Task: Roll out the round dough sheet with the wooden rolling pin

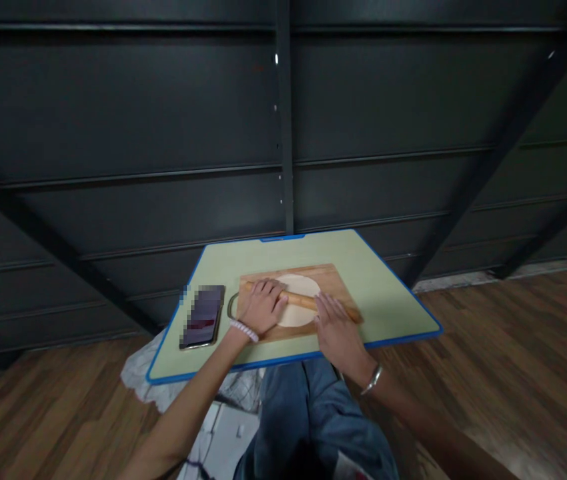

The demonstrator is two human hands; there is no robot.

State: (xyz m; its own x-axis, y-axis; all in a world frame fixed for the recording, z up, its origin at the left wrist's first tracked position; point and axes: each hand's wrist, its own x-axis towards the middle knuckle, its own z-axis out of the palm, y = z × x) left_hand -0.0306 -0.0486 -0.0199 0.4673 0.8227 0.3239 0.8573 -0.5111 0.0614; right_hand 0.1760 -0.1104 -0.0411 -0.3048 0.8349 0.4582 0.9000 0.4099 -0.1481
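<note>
A wooden rolling pin (299, 300) lies across a flat round of pale dough (293, 316) on a wooden board (331, 275). My left hand (262, 307) rests on the pin's left part, fingers over it and the thumb stretched to the right. On the pin's right part lies my right hand (339, 333), its fingers together over the wood. Both palms face down, and the dough shows between and behind the hands.
The board sits on a pale green table (383, 293) with a blue rim. A phone (206, 317) lies at the table's left, beside the board's metal handle (231, 307). Dark metal panels (188, 113) stand behind the table. White cloth (138, 373) is below left.
</note>
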